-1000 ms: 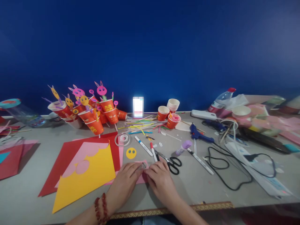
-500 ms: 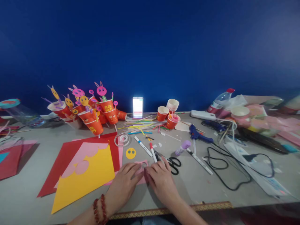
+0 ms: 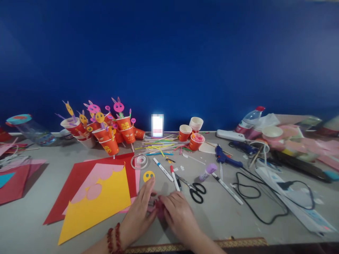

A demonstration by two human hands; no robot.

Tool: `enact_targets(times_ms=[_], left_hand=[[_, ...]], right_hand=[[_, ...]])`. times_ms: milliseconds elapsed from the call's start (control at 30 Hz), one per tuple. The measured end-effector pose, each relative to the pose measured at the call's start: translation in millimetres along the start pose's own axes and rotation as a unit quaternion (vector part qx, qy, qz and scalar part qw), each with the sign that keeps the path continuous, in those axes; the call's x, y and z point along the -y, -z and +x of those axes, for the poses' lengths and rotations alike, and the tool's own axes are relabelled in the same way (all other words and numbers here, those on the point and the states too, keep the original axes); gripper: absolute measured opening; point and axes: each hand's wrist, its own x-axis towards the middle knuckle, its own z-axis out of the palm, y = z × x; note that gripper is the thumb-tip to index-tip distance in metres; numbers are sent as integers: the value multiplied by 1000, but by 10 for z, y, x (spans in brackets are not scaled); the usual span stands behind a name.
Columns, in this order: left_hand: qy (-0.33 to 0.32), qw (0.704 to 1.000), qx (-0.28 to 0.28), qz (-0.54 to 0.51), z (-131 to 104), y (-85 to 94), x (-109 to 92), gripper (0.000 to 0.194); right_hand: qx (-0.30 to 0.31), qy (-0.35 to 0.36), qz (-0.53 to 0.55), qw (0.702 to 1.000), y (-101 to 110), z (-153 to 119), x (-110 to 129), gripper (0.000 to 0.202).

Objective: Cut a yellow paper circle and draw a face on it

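Observation:
My left hand (image 3: 140,213) has its fingers stretched up and apart from the thumb, beside a piece of pink paper (image 3: 159,209). Its thumb is close to the paper's left edge; whether they touch is unclear. My right hand (image 3: 180,213) has closed its fingertips on the pink paper, which looks bent and partly hidden by the fingers. Just beyond my left fingertips lies a yellow paper circle (image 3: 149,175) with two dark eyes. Black-handled scissors (image 3: 197,192) lie right of my right hand, near a red-capped marker (image 3: 174,178).
Yellow (image 3: 97,208) and red sheets (image 3: 63,190) lie left. Behind stand red paper cups (image 3: 109,146) with paper-animal sticks. A tape roll (image 3: 140,161), blue-capped marker (image 3: 162,169), glue stick (image 3: 208,172), glue gun (image 3: 227,158) and power strip (image 3: 293,197) surround the work area.
My left fingers have lifted and spread from the paper. My right hand has drawn back slightly, bending the pink paper up and uncovering the scissors. The view has shifted a little.

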Motion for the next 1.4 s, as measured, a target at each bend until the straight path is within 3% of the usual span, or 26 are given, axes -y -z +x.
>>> enact_targets(times_ms=[133,233,300,367,433,533,667,767,900,1000,1200,1300,1400], left_hand=[[-16,999,-34,-29,66,196,-100,76],[-16,997,-76,1,134,429,-103,65],[-3,995,-95,43,145,591,-7,57],[15,991,-83,104,91,738,191,55],[43,980,-70,182,-43,859,466,66],[93,948,-28,304,-332,990,882,87],[121,936,14,329,-550,1073,1142,85],[119,944,-13,308,-459,1056,1122,69],[114,935,-48,332,-247,962,1032,61],[108,927,-57,355,-184,881,986,57],[110,934,-83,329,-187,808,958,56],[115,938,-95,314,-189,812,962,56],[119,938,-104,308,-207,831,947,55]], right_hand=[[-1,12,-81,997,246,281,-164,17],[-48,-52,-211,975,504,624,-380,22],[-81,-98,-239,963,598,779,-482,33],[-83,-98,-239,963,598,814,-506,44],[-46,-58,-209,975,523,743,-460,44],[40,3,-130,991,357,598,-331,29],[107,27,-6,994,152,764,-146,24],[168,23,56,984,-54,1238,-12,24],[202,11,42,978,-456,1947,202,22],[241,2,21,970,-740,2275,384,30],[298,-26,-12,954,-982,2465,544,33],[305,4,-5,952,-951,2466,513,34],[265,45,15,963,-836,2440,488,23]])
